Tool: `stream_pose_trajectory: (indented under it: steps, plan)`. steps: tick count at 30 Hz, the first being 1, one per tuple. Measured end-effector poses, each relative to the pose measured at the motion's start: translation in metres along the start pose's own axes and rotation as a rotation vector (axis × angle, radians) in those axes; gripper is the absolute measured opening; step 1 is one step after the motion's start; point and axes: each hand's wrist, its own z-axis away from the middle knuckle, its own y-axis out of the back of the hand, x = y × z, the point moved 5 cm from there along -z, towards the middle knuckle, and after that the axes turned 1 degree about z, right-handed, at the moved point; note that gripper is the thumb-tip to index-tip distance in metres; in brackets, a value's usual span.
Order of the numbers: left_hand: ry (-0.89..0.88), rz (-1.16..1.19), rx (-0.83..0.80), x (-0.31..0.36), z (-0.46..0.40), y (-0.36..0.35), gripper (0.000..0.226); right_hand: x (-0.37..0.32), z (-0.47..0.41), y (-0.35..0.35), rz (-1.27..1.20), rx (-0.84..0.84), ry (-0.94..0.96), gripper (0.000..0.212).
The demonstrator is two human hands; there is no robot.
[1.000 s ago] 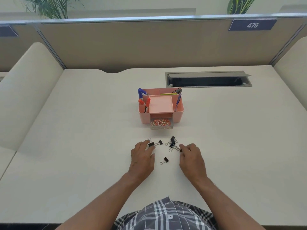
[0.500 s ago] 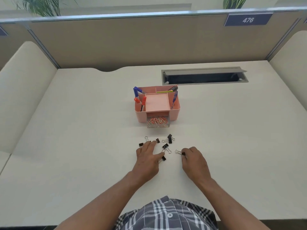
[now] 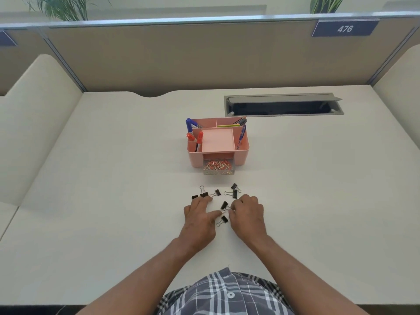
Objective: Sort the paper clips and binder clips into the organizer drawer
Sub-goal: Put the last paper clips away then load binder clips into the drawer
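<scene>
A pale cream desk is observed. At its centre a pink organizer is seen; red and gold paper clips are noted in its clear drawer. Black binder clips are recorded before it. Grey-white plaid is noted on the shirt.

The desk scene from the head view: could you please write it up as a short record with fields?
Organizer: pink organizer, pens in its side slots
Drawer: clear drawer pulled open, paper clips inside
Binder clips: black binder clips scattered on the desk
Left hand: left hand, fingers spread, touching clips
Right hand: right hand pinching one binder clip
</scene>
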Motion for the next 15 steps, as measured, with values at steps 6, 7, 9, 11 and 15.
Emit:
stream_pose_trajectory:
  steps: [6, 7, 9, 11, 15]
  plan:
    - [0.023, -0.007, 0.019, -0.002, -0.002, 0.0, 0.027, 0.011, -0.004, 0.0, -0.051, -0.051, -0.037, 0.016]
    - [0.021, -0.012, 0.019, -0.001, -0.003, 0.0, 0.027, 0.013, -0.004, 0.002, -0.061, -0.05, -0.045, 0.015]
    - [0.028, -0.014, 0.022, -0.001, -0.003, 0.0, 0.027, 0.018, -0.005, 0.005, -0.083, -0.051, -0.076, 0.016]
    - [0.041, -0.015, 0.022, -0.002, -0.003, 0.001, 0.029, 0.022, -0.005, 0.01, -0.086, -0.037, -0.099, 0.018]
    - [0.03, -0.032, 0.01, -0.004, -0.001, 0.002, 0.037, 0.007, -0.005, 0.022, -0.101, 0.096, 0.043, 0.012]
